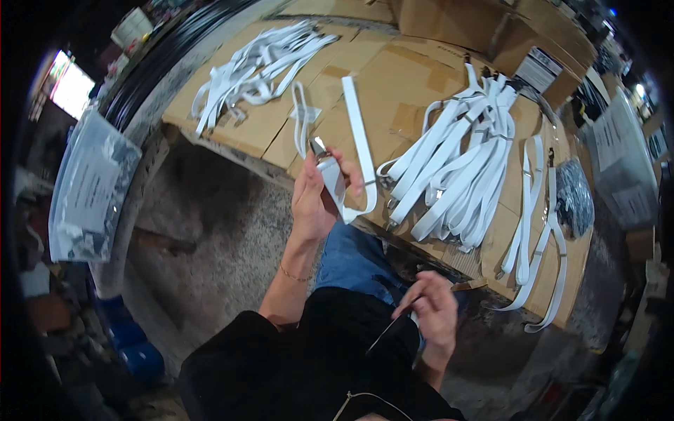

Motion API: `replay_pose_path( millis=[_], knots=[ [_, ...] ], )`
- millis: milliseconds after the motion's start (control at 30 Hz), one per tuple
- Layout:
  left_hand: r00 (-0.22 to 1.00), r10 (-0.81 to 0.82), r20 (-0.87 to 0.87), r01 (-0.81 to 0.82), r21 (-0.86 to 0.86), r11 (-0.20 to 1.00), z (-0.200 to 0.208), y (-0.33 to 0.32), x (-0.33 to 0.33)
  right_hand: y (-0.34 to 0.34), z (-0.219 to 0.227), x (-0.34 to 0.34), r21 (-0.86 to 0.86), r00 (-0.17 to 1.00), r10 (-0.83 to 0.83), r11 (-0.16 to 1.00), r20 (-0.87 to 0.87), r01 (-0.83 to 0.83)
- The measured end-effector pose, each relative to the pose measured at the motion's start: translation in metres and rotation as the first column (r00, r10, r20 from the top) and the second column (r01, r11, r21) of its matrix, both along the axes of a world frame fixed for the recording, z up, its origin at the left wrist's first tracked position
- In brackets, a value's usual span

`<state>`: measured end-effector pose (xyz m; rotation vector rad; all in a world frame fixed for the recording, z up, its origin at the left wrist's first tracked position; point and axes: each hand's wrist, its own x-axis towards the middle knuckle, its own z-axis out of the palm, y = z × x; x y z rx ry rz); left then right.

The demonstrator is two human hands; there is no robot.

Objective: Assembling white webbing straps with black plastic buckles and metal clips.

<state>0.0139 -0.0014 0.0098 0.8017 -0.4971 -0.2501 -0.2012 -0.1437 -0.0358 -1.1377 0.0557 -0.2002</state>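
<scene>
1. Nearest me, lower centre of the frame, the person's right hand (433,312) has its thumb and fingers pinched together on a thin dark strip (381,337). It looks like a narrow tool, though against the black shirt (337,344) I can't be sure.
2. At the centre, the left hand (314,202) is closed around a white strap (360,133), palm and fingers covering part of it. The metal clip (318,146) pokes out above the thumb, aimed to the upper left. From there the band slants down rightward, bends below the fingers, then its long run rises, leaning slightly left, over the cardboard tabletop (382,52). A narrow white loop (300,116) shows above the hand; whether it joins the same strap, I can't tell.
3. Right of centre lies a bundle of white straps (463,168), overlapping so that many ends are buried.
4. Farther right, loose straps (528,210) lie beside a clear packet (574,200) of dark, indistinct contents.
5. At upper left sits another strap pile (260,70), tangled; at upper right, cardboard boxes (449,28) are cut by the dark rim.
</scene>
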Motion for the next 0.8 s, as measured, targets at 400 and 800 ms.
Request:
replay_pose_path(
  millis=[400,800],
  knots=[
    [0.987,-0.13,0.092,0.128,0.028,0.991,-0.005,0.012,-0.011,0.029,0.04,0.008,0.065,0.92,0.232,0.973,-0.315,-0.223],
    [0.912,-0.277,0.304,0.099,0.492,0.865,0.001,0.018,-0.026,0.007,0.057,0.075,0.031,0.95,0.132,0.991,-0.283,-0.129]
  ],
)
